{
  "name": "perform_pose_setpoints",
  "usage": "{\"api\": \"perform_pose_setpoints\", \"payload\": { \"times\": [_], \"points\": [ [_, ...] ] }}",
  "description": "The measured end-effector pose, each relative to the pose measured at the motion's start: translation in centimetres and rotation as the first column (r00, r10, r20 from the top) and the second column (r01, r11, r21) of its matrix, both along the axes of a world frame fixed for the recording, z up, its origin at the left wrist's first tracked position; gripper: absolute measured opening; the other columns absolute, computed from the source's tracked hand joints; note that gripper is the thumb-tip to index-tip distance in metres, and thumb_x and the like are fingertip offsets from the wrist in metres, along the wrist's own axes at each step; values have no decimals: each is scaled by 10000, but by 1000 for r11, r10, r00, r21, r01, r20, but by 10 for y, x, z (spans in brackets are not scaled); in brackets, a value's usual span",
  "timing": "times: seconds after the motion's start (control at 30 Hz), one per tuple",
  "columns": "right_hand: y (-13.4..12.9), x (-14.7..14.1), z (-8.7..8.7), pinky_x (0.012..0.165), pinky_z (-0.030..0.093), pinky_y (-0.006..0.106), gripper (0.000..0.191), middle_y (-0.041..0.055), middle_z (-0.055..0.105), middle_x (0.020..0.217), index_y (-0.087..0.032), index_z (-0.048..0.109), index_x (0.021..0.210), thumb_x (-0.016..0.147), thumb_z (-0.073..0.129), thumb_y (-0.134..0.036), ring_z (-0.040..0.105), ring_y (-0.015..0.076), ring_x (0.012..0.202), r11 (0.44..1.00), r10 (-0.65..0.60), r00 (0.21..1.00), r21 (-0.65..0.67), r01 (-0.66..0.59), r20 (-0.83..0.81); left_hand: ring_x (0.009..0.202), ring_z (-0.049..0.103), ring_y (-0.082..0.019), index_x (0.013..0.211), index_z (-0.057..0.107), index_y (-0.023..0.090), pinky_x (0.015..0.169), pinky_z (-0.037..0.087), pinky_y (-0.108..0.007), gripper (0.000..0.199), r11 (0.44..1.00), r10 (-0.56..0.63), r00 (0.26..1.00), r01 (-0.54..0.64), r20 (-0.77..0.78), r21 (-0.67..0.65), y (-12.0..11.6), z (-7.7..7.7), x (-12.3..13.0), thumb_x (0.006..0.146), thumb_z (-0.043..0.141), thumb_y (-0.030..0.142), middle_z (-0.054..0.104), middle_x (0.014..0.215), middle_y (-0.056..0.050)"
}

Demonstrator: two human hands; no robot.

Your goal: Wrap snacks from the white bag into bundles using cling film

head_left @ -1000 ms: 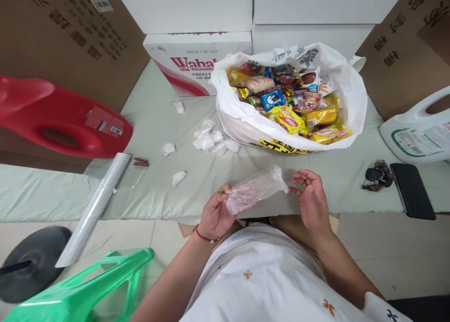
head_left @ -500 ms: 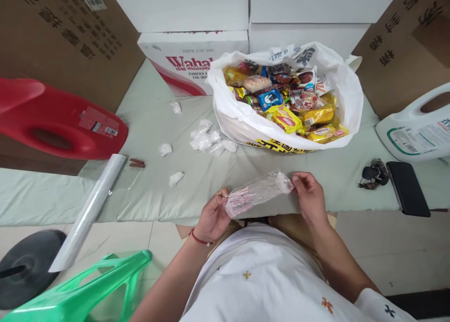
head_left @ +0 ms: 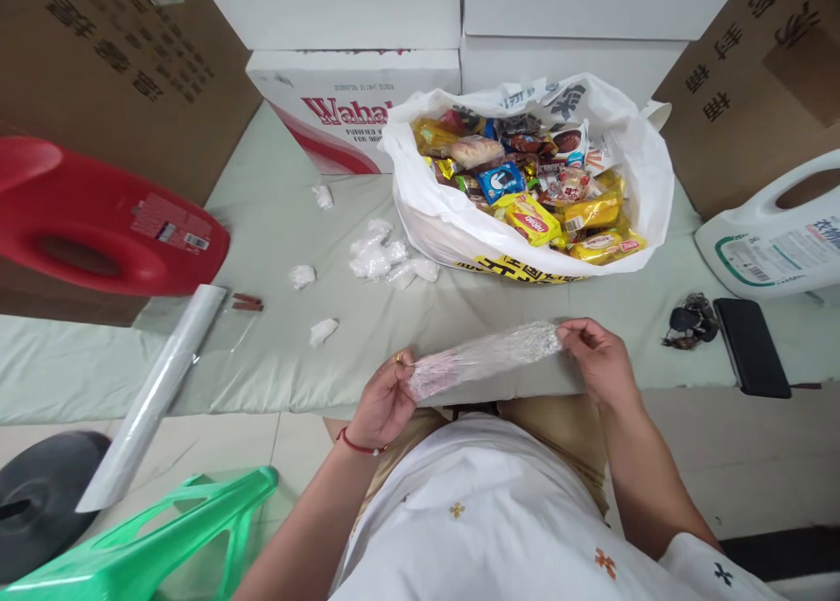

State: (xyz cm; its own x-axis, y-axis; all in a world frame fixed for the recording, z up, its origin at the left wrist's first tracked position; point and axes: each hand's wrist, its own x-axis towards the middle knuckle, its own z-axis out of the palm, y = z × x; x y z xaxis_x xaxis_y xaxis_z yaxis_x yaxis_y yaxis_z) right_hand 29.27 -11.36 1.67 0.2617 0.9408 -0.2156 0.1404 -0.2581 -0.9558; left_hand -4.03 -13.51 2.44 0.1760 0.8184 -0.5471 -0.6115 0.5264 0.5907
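A strip of clear, crinkled plastic film point(head_left: 486, 361) is stretched between my two hands, just above the table's front edge. My left hand point(head_left: 386, 396), with a red bracelet at the wrist, pinches its left end, where the film looks pinkish. The right end is held by my right hand point(head_left: 598, 356) between thumb and fingers. Beyond the film stands an open white plastic bag point(head_left: 420, 207) full of wrapped snacks. Several crumpled white plastic bits point(head_left: 381, 255) lie to the left of that bag.
On the left are a red jug point(head_left: 118, 225), a roll of plastic film point(head_left: 157, 391) overhanging the edge and a green stool point(head_left: 150, 531). A phone point(head_left: 752, 347), keys point(head_left: 690, 321) and a white jug point(head_left: 774, 234) are on the right. Boxes point(head_left: 354, 10) line the back.
My hands have moved apart, pulling the film longer and straighter. The right hand went rightward and the left hand slightly left. The camera view shifted a little.
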Motion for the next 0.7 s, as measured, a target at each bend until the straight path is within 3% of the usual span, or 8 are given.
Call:
{"api": "perform_pose_setpoints", "payload": {
  "times": [0.1,0.17,0.23,0.3,0.4,0.53,0.63,0.7],
  "points": [
    [3,20,3,522,327,262,394,-18,602,663,-203,710,847,740,832,-563,406,111,559,997,-35,998,-69,31,-45,570,472,-92,669,553,189,554,438,-211,283,999,-42,998,42,-47,0,4,3,-4,679,833,229,503,607,50],
    [4,26,5,563,368,278,352,-7,627,693,-204,706,854,782,785,-539,443,124,580,997,-57,988,-43,63,146,551,430,-78,662,553,189,539,401,-197,305,998,-59,992,62,-114,20,6,6,-3,677,854,237,475,591,64],
    [3,25,9,665,439,306,298,17,682,785,-207,717,894,855,722,-503,530,151,663,995,-104,922,46,93,372,552,412,-74,649,542,189,529,365,-189,339,995,-83,976,94,-199,45,8,8,-1,679,876,238,462,582,70],
    [4,19,14,737,476,326,279,31,709,855,-215,726,949,925,662,-486,582,170,723,989,-122,877,132,67,466,592,461,-87,646,529,191,547,371,-195,371,988,-120,959,140,-256,62,9,8,2,682,893,256,523,616,54],
    [9,7,19,782,506,351,290,52,729,914,-233,742,988,983,610,-490,619,199,785,971,28,860,192,-145,509,642,516,-103,660,521,192,573,390,-211,405,980,-157,947,184,-280,71,10,8,5,693,906,315,660,737,6],
    [18,6,17,954,504,459,354,100,755,1115,-253,777,1134,954,651,-531,613,289,1041,882,274,723,135,-452,635,641,522,-100,670,529,191,574,386,-212,412,982,-137,948,168,-287,86,10,6,5,692,916,332,706,787,-10],
    [20,19,15,965,497,473,364,98,755,1107,-261,798,1104,912,693,-552,606,294,1057,824,440,656,14,-566,614,663,558,-109,675,541,188,603,417,-218,408,983,-124,951,157,-282,96,8,5,3,697,920,338,722,812,-18],
    [18,30,16,863,514,412,324,72,750,965,-255,795,954,918,678,-554,624,253,932,815,516,682,-50,-578,518,664,568,-107,684,550,185,604,422,-218,402,983,-121,953,154,-279,99,7,3,0,709,922,336,736,841,-24]
  ]
}}
